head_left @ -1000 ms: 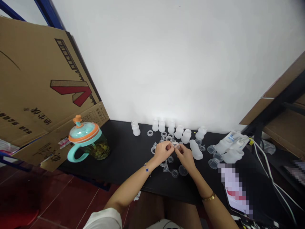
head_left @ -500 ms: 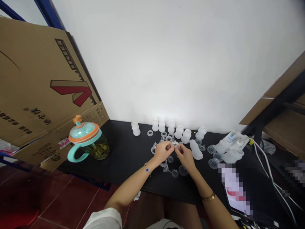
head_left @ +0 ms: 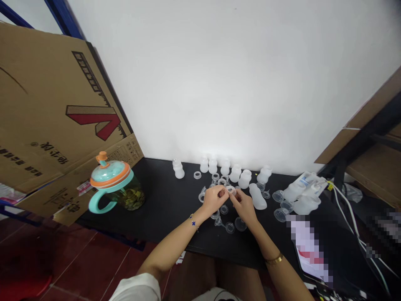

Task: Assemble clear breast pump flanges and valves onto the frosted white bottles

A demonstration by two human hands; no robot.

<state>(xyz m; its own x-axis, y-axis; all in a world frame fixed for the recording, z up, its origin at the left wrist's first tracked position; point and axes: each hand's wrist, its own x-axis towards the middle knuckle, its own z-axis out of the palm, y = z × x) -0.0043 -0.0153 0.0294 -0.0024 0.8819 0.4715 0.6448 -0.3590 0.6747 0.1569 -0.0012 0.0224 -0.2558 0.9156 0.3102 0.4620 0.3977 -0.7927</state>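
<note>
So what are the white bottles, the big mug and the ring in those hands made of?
White bottles: likely plastic, milky and matte, from their cloudy look.
Big mug: glass or clear plastic body, since leaves show through; turquoise and orange lid, slightly shiny, brightly coloured, looks plastic.
Ring between left hand and right hand: perhaps plastic, going by its whitish rim; finish unclear.

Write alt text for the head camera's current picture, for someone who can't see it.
A left hand and a right hand hold a small pale ring over a black table. Whitish bottles and clear plastic parts are spread around them. A lidded turquoise-and-orange jug and printed cardboard are at left.
</note>
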